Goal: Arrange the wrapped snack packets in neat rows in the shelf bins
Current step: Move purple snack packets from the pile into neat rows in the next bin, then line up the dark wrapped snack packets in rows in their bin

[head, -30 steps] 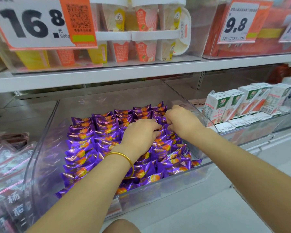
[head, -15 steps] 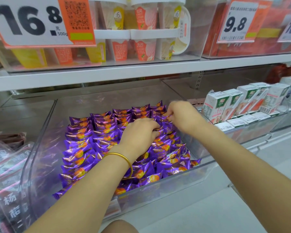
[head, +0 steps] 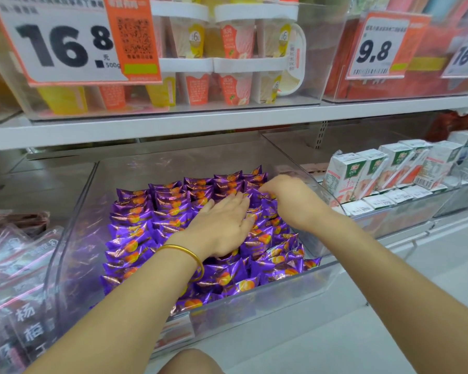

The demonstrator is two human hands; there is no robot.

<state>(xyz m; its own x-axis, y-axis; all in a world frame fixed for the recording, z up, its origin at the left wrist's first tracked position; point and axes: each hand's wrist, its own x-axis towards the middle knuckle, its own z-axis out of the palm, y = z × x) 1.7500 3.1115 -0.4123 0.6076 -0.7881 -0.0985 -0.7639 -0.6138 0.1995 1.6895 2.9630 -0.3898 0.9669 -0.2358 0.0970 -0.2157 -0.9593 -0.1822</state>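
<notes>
Purple snack packets (head: 146,220) with orange fruit pictures fill a clear plastic shelf bin (head: 254,300), lying in overlapping rows from back to front. My left hand (head: 222,225), a gold bangle on its wrist, lies flat on the middle rows with its fingers straight, pressing the packets down. My right hand (head: 289,201) reaches to the back right corner of the bin. Its fingers are curled down and pinch a purple packet in the rear row; the motion blur hides the fingertips.
Small juice cartons (head: 346,176) stand in the clear bin to the right. Bagged goods (head: 11,265) fill the bin on the left. The white shelf (head: 173,125) overhead carries dessert cups (head: 227,79) and price signs (head: 60,44).
My left hand has gone from curled over the packets to flat with straight fingers. My right hand has shifted slightly toward the back right corner.
</notes>
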